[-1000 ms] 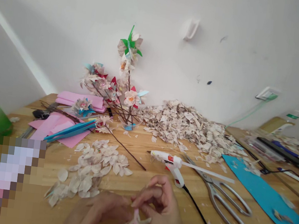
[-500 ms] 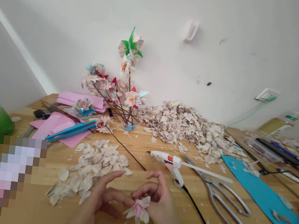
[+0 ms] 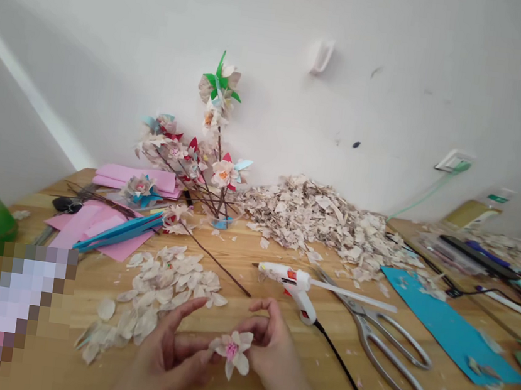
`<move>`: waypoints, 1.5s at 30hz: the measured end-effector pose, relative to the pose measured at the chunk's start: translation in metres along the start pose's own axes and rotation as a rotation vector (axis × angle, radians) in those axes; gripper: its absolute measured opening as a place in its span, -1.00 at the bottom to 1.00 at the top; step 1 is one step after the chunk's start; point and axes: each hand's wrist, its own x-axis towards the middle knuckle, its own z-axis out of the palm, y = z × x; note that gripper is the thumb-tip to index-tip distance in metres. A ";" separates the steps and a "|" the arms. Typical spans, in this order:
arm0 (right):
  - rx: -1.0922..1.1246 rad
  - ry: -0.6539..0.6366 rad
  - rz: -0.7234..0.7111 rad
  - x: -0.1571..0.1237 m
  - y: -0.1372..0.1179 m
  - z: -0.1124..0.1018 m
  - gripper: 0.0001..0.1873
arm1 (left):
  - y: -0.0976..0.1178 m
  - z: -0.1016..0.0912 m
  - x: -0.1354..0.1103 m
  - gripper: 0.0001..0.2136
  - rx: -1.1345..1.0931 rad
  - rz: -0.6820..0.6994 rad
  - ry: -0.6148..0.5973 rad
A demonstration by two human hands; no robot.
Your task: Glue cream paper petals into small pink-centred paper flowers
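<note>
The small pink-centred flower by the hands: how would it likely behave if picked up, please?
The small pink-centred flower is probably very light and fragile, as its petals look thin. They would likely bend under a firm pinch from the right hand. No stem shows, so it may tip if set down.

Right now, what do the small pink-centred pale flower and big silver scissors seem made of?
The pale flower looks like thin matte paper, from its soft crinkled petals, though that's unsure. The silver scissors look like polished steel, shiny along their looped handles.
</note>
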 end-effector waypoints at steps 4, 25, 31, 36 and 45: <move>-0.028 0.028 -0.036 0.000 0.001 0.000 -0.46 | 0.000 -0.001 0.001 -0.24 -0.028 -0.028 -0.012; -0.036 -0.059 -0.006 0.002 0.005 0.000 -0.41 | -0.004 0.003 0.008 -0.28 0.017 -0.031 0.142; -0.129 -0.092 -0.104 -0.002 0.009 -0.001 -0.50 | -0.005 0.002 0.009 -0.21 0.042 -0.004 0.210; -0.299 -0.088 -0.165 -0.004 0.010 -0.004 -0.59 | -0.006 0.003 0.008 -0.18 0.111 0.031 0.243; -0.249 -0.112 -0.104 -0.005 0.009 -0.003 -0.60 | -0.003 0.003 0.005 -0.26 0.091 0.039 0.230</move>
